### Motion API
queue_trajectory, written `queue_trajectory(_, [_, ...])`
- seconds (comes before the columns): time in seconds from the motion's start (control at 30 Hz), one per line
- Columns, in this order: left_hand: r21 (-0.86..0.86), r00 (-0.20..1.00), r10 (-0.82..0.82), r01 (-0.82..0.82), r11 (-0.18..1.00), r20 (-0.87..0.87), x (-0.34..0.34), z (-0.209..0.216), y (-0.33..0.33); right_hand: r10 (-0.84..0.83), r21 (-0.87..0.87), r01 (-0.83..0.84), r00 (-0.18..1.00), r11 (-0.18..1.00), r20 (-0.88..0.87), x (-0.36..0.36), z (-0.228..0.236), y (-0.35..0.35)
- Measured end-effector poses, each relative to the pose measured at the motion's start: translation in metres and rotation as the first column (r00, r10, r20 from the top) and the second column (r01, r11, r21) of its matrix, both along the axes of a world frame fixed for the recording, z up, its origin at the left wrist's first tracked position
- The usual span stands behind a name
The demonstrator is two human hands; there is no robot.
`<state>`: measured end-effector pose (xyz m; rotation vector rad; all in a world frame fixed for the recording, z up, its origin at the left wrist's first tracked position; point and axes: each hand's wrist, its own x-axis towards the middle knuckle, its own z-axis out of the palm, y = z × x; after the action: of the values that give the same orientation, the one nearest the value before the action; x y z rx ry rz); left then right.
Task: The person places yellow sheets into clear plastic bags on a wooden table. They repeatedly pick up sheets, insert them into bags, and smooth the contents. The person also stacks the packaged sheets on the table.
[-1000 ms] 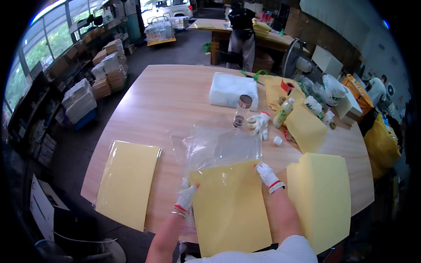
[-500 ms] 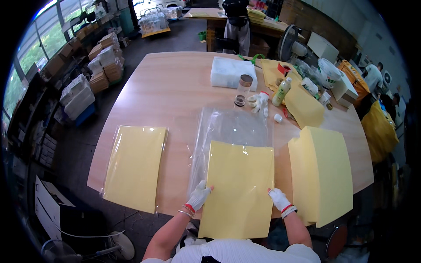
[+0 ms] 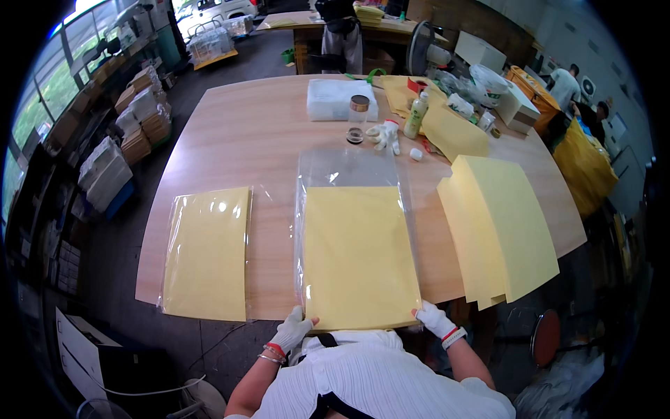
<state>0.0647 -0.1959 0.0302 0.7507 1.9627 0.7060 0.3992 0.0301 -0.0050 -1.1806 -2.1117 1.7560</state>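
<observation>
In front of me a pile of yellow paper [image 3: 359,258] lies mostly inside a clear plastic bag [image 3: 347,166]. The bag's far part extends beyond the paper as a see-through strip. My left hand [image 3: 293,328], in a white glove with bare fingertips, is closed at the paper's near left corner. Gloved the same way, my right hand [image 3: 434,320] grips the near right corner, thumb on top. The fingers beneath are hidden. Paper and bag rest on the table, their near edge close to my body.
On the left lies another bagged yellow pile [image 3: 207,255]. A fanned stack of yellow paper [image 3: 513,230] sits at right. Farther back are a white packet stack [image 3: 331,101], a jar [image 3: 357,119], a loose glove [image 3: 385,135], a bottle [image 3: 416,115] and a fan [image 3: 421,49].
The yellow paper has slid away from me, deeper into the clear bag, which now lies straighter around it. My hands have moved to its near corners, and the view has shifted.
</observation>
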Motion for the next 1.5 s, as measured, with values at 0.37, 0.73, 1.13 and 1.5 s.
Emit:
queue_trajectory(0.37, [-0.123, 0.833, -0.319, 0.296, 0.947, -0.453, -0.009, -0.001, -0.009, 0.251, 0.316, -0.557, 0.716, 0.768, 0.651, -0.014, 0.053, 0.031])
queue_trajectory(0.73, [0.041, 0.805, -0.447, 0.5, 0.865, -0.391, 0.014, -0.005, -0.037, 0.35, 0.266, -0.59, 0.721, 0.762, 0.598, 0.004, 0.04, -0.003])
queue_trajectory(1.13, [0.049, 0.94, -0.093, 0.115, 0.992, -0.329, 0.038, -0.032, -0.043, -0.053, 0.519, -0.288, 0.836, 0.805, 0.546, 0.013, 0.011, -0.002])
queue_trajectory(1.5, [-0.106, 1.0, 0.016, -0.017, 0.994, -0.015, 0.056, -0.015, -0.062, -0.232, 0.458, -0.122, 0.733, 0.88, 0.64, 0.021, 0.053, -0.038])
